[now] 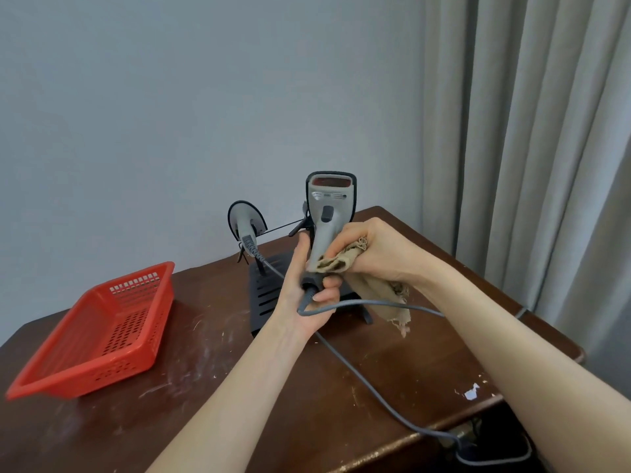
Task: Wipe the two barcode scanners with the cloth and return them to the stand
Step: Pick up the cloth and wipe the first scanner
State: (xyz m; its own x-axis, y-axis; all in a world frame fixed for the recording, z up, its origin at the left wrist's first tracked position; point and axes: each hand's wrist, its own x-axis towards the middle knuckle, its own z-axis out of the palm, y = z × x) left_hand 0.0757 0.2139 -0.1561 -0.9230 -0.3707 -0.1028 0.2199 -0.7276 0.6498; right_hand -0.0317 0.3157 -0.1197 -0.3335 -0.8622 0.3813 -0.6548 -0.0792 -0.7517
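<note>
Scarred table (222, 387): left fingers (329, 283) grip scanner (329, 199), right fingers (345, 238) pinch cloth (336, 262) (second scanner (246, 221) docked)

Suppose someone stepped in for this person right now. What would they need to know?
Left hand grips the held scanner at its handle base, upright above the stand.
Right hand presses the cloth against that handle.
The other scanner sits on the stand, at its left.
Done: wiping of the held scanner begun.
Left: finish it, dock it. Whether the other scanner was wiped cannot be told.
</note>
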